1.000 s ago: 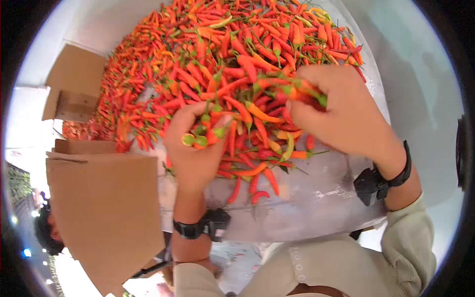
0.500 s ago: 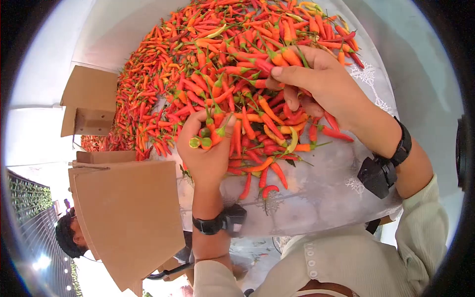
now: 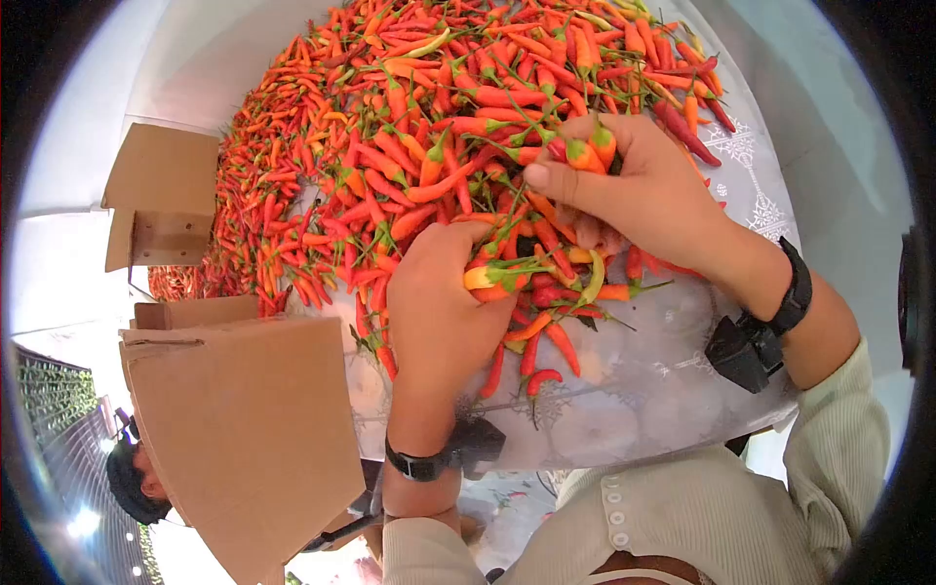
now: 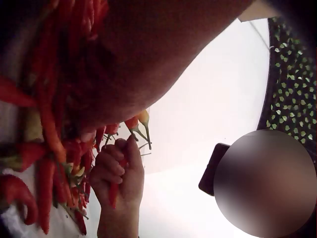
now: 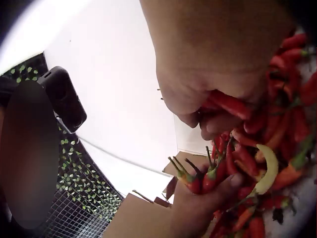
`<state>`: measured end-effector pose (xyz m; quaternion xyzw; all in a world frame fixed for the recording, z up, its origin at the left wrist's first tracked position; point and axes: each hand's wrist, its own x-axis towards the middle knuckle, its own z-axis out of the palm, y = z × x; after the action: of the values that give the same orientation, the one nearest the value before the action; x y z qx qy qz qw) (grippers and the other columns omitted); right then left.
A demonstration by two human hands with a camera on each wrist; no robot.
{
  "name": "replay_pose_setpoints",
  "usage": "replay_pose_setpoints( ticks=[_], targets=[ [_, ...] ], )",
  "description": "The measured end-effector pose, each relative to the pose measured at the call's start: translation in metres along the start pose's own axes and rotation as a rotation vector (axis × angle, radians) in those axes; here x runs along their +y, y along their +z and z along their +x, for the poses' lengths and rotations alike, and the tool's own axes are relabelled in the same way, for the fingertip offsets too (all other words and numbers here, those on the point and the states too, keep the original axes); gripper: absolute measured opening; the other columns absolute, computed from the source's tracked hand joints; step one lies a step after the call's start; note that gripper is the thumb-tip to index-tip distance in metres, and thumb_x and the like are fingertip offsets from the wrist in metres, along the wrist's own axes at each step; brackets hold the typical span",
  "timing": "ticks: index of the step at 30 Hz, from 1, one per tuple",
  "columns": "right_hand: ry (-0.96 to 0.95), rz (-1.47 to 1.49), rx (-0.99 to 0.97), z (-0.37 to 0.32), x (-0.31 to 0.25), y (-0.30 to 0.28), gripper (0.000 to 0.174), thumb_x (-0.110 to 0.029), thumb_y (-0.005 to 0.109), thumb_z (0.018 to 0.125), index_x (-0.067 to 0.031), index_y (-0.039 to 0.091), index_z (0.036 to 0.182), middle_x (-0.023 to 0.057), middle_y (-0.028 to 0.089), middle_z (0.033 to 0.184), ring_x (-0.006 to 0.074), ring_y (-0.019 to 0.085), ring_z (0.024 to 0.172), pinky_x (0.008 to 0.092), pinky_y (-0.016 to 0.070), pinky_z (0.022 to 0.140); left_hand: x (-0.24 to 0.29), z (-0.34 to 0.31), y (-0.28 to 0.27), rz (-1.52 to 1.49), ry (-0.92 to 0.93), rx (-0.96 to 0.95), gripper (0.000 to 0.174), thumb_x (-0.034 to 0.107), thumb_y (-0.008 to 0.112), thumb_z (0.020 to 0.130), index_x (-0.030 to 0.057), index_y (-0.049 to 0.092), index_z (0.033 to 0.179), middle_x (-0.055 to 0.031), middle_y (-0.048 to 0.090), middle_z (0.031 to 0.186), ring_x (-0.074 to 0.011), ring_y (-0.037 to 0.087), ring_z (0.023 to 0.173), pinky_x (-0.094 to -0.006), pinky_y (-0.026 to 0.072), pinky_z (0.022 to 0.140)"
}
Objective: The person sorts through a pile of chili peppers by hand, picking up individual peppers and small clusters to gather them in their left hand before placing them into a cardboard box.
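Observation:
My left hand (image 3: 439, 307) grips a few chili peppers (image 3: 492, 278), red and yellow-orange, whose green stems stick out past the thumb. The right wrist view also shows this bunch of peppers (image 5: 214, 179) with stems up. To its right, my right hand (image 3: 653, 190) holds several red and orange peppers (image 3: 585, 156) between thumb and curled fingers. A red pepper (image 5: 230, 104) lies along the palm in the right wrist view. Both hands are close over the near edge of a large heap of chilies (image 3: 400, 107). A pale yellow-green pepper (image 3: 593, 278) lies between them.
The heap spreads over a table with a patterned plastic cover (image 3: 624, 380). Left of it stands a cardboard box (image 3: 244, 419) with raised flaps (image 3: 166, 185). Behind the box, another person's head (image 3: 136, 483) shows at the far left. A white wall (image 3: 829, 146) rises on the right.
My left hand has moved right, closer to the right hand, and turned so its back shows more. The right hand has come down to the heap, and its peppers now point stems toward the left hand.

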<state>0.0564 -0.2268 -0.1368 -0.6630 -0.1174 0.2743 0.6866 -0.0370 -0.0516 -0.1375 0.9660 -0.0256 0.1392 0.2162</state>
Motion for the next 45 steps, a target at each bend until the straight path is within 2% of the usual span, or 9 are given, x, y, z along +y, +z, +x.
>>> replay_pose_setpoints(
  ticks=[6, 8, 15, 21, 24, 27, 33, 41, 45],
  targets=[
    [-0.738, -0.669, -0.099, 0.005, 0.022, -0.006, 0.014, -0.011, 0.067, 0.072, -0.0048, 0.063, 0.085, 0.0092, 0.062, 0.082, 0.0223, 0.065, 0.075, 0.0350, 0.0516, 0.062, -0.012, -0.001, -0.005, -0.649, -0.362, 0.089, 0.033, 0.009, 0.076, 0.075, -0.0002, 0.062, 0.103, -0.0073, 0.066, 0.085, -0.0155, 0.063, 0.074, -0.0255, 0.0500, 0.070],
    [-0.679, -0.924, -0.159, -0.003, 0.014, -0.006, 0.017, -0.011, 0.066, 0.070, -0.0060, 0.065, 0.087, 0.0103, 0.059, 0.087, 0.0257, 0.064, 0.079, 0.0375, 0.0518, 0.064, -0.014, 0.001, -0.011, -0.890, -0.462, 0.141, 0.026, 0.008, 0.073, 0.081, -0.0019, 0.060, 0.101, -0.0056, 0.066, 0.084, -0.0072, 0.057, 0.062, -0.0178, 0.0456, 0.059],
    [-0.670, -1.240, -0.200, -0.013, 0.006, -0.004, 0.028, -0.005, 0.070, 0.067, -0.0078, 0.066, 0.094, 0.0088, 0.051, 0.090, 0.0272, 0.060, 0.078, 0.0382, 0.0477, 0.063, -0.013, -0.001, -0.020, -1.376, -0.447, 0.154, 0.018, 0.006, 0.066, 0.084, -0.0006, 0.060, 0.100, -0.0073, 0.064, 0.077, -0.0045, 0.043, 0.046, -0.0181, 0.0313, 0.041],
    [-0.738, -1.031, -0.093, -0.012, 0.006, -0.004, 0.025, -0.004, 0.067, 0.072, -0.0065, 0.061, 0.096, 0.0098, 0.053, 0.091, 0.0294, 0.058, 0.078, 0.0376, 0.0472, 0.064, -0.019, -0.001, -0.020, -1.516, -0.441, 0.106, 0.021, 0.006, 0.062, 0.086, -0.0014, 0.058, 0.105, -0.0103, 0.065, 0.080, -0.0046, 0.043, 0.046, -0.0176, 0.0312, 0.041],
    [-0.868, -0.771, 0.131, -0.003, 0.013, 0.000, 0.024, -0.008, 0.067, 0.080, -0.0065, 0.057, 0.101, 0.0059, 0.056, 0.086, 0.0224, 0.058, 0.076, 0.0342, 0.0456, 0.062, -0.019, 0.001, -0.019, -1.477, -0.413, 0.082, 0.023, 0.006, 0.063, 0.085, -0.0020, 0.057, 0.106, -0.0102, 0.066, 0.080, -0.0041, 0.043, 0.046, -0.0175, 0.0311, 0.041],
    [-0.411, -0.436, 0.033, -0.014, 0.000, 0.004, 0.025, -0.019, 0.068, 0.087, -0.0061, 0.055, 0.103, 0.0018, 0.059, 0.082, 0.0123, 0.055, 0.068, 0.0280, 0.0444, 0.058, -0.012, 0.000, -0.015, -1.338, -0.378, 0.115, 0.024, 0.007, 0.064, 0.086, -0.0026, 0.057, 0.106, -0.0095, 0.066, 0.081, -0.0031, 0.044, 0.048, -0.0171, 0.0321, 0.042],
    [-0.041, -0.008, -0.145, -0.016, -0.006, 0.005, 0.030, -0.026, 0.070, 0.087, -0.0055, 0.056, 0.103, 0.0030, 0.062, 0.084, 0.0062, 0.051, 0.055, 0.0194, 0.0442, 0.055, 0.003, -0.002, -0.007, -1.164, -0.297, 0.026, 0.025, 0.009, 0.065, 0.086, -0.0022, 0.056, 0.107, -0.0105, 0.067, 0.085, -0.0029, 0.048, 0.053, -0.0161, 0.0362, 0.045],
    [-0.320, -0.253, -0.104, -0.008, -0.002, 0.000, 0.017, -0.008, 0.072, 0.081, -0.0035, 0.061, 0.093, -0.0002, 0.063, 0.086, 0.0091, 0.060, 0.080, 0.0254, 0.0474, 0.070, -0.012, -0.002, -0.009, -1.636, -0.443, -0.061, 0.028, 0.010, 0.063, 0.088, -0.0033, 0.053, 0.110, -0.0141, 0.065, 0.089, -0.0091, 0.060, 0.062, -0.0181, 0.0383, 0.045],
    [-0.664, -0.520, -0.034, -0.009, 0.010, 0.000, 0.018, 0.002, 0.067, 0.077, -0.0036, 0.061, 0.093, 0.0020, 0.065, 0.087, 0.0122, 0.061, 0.080, 0.0260, 0.0470, 0.071, 0.006, -0.004, -0.005, -1.392, -0.512, -0.049, 0.033, 0.010, 0.071, 0.084, -0.0021, 0.055, 0.110, -0.0085, 0.064, 0.087, -0.0095, 0.061, 0.067, -0.0188, 0.0441, 0.052]
  ],
)
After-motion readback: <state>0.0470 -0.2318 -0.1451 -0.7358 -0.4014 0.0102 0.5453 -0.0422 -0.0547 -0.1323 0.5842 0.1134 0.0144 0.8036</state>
